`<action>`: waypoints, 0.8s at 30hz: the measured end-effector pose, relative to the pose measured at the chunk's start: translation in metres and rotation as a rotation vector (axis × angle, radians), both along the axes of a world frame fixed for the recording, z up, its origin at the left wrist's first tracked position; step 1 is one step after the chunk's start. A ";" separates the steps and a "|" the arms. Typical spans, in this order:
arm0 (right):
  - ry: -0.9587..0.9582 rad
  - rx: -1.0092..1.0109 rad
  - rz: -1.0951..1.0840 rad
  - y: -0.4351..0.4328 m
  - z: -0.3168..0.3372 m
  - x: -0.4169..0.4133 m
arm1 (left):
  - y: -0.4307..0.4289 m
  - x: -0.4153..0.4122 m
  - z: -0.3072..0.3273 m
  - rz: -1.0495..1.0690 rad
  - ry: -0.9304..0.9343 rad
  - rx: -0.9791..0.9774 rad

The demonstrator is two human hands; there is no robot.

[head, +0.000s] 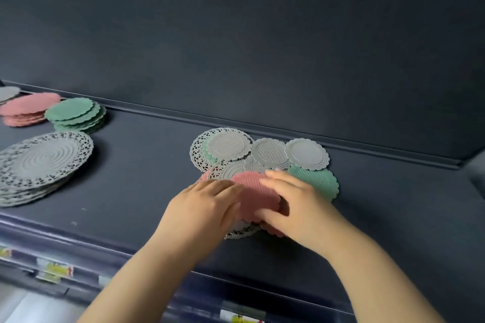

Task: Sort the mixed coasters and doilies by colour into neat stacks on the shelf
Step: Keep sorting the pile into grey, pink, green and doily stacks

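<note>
Grey stack (pixel 8 92) far L cut off by edge. Lace doily (pixel 242 233) mostly hidden under pink coaster (pixel 252 191), left hand (pixel 207 207) & right hand (pixel 299 204). Shelf labels (pixel 55 269) too blurry to read.

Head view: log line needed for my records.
right hand grips pink coaster | left hand touches it | mixed pile unsorted

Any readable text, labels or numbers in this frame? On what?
The shelf-edge labels on the front rail: white and yellow, too blurred to read.
The pink coaster in the right hand, the other coasters and the doilies: patterns only, no text.
Nothing else carries writing.
</note>
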State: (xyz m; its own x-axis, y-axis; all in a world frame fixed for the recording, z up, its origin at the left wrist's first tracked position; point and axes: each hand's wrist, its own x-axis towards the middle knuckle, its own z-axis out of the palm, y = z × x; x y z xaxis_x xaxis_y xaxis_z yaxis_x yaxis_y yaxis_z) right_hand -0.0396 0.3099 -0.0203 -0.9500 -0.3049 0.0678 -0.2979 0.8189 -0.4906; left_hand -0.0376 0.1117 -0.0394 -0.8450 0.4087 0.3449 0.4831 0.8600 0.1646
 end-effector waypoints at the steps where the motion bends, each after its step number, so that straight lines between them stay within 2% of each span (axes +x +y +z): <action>1: -0.015 0.044 0.052 -0.008 -0.001 -0.002 | -0.001 0.001 0.002 0.013 0.016 -0.007; 6: -0.014 0.157 0.119 -0.015 -0.003 -0.012 | -0.019 0.002 0.014 0.116 0.019 -0.036; 9: 0.078 0.054 0.106 -0.007 0.002 -0.010 | -0.028 -0.001 0.018 0.164 0.019 -0.054; 12: 0.306 -0.069 -0.109 0.004 0.007 -0.008 | -0.026 -0.010 0.019 0.157 0.050 -0.061; 15: 0.331 -0.204 -0.354 0.013 0.016 -0.013 | -0.017 -0.030 0.018 0.114 0.079 -0.070; 17: 0.388 -0.271 -0.445 0.015 0.020 -0.018 | -0.005 -0.047 0.021 0.097 0.014 -0.110; 19: 0.474 -0.191 -0.482 0.016 0.018 -0.024 | 0.007 -0.068 0.021 0.124 -0.136 -0.154; 20: 0.450 -0.091 -0.466 0.014 0.014 -0.027 | 0.012 -0.079 0.019 0.139 -0.208 -0.178; 22: 0.324 0.149 -0.423 0.008 0.003 -0.029 | 0.020 -0.095 0.014 0.164 -0.329 -0.234; 24: 0.219 0.262 -0.386 0.003 -0.005 -0.030 | 0.023 -0.107 0.013 0.193 -0.368 -0.289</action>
State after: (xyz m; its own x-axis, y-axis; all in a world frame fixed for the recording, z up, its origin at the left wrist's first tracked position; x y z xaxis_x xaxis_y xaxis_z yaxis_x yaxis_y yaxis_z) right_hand -0.0697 0.3131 -0.0248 -0.9688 0.0322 0.2457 -0.0219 0.9765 -0.2144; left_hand -0.1443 0.1346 -0.0266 -0.9588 0.2681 -0.0938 0.2658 0.9633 0.0361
